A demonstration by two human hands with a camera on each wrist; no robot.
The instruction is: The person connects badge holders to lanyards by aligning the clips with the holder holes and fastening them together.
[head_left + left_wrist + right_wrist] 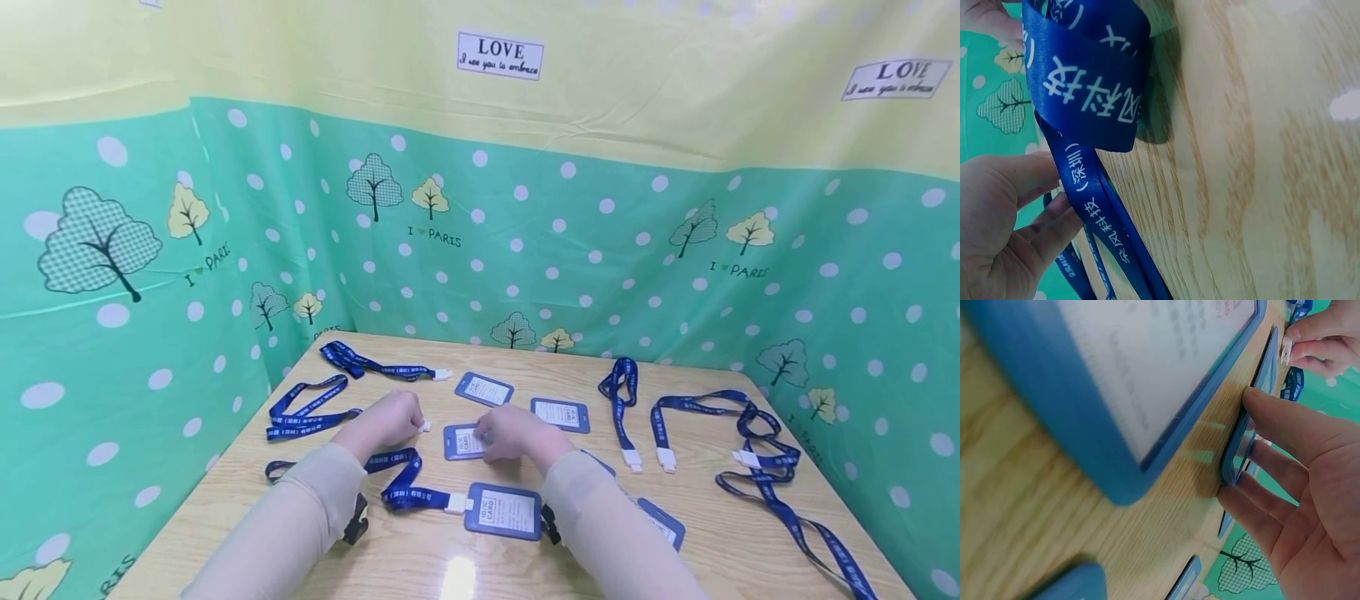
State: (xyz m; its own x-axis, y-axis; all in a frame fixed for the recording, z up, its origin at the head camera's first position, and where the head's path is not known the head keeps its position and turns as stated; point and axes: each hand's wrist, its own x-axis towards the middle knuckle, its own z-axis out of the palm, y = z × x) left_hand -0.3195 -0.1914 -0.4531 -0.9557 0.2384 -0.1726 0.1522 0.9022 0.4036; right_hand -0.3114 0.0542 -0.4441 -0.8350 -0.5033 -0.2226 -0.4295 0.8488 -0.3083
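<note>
My left hand point(393, 418) pinches the white plastic clip point(1287, 350) of a blue lanyard point(307, 419) between thumb and fingers, with the strap trailing left over the wooden table. To its right, my right hand point(513, 433) grips a blue ID card holder point(459, 442) by its edges; in the right wrist view, thumb and fingers point(1272, 525) lie on opposite sides of it. The clip and this holder are a short gap apart. Nearer the body lies another card holder point(502, 510), joined to the white clip of a second lanyard point(408, 492).
Behind my hands lie two more card holders, one point(484, 389) left of the other point(559, 414). Another holder point(663, 525) is partly hidden by my right sleeve. Several lanyards point(765, 450) spread over the table's right side; one point(375, 365) lies at the back left. A patterned curtain point(525, 242) surrounds the table.
</note>
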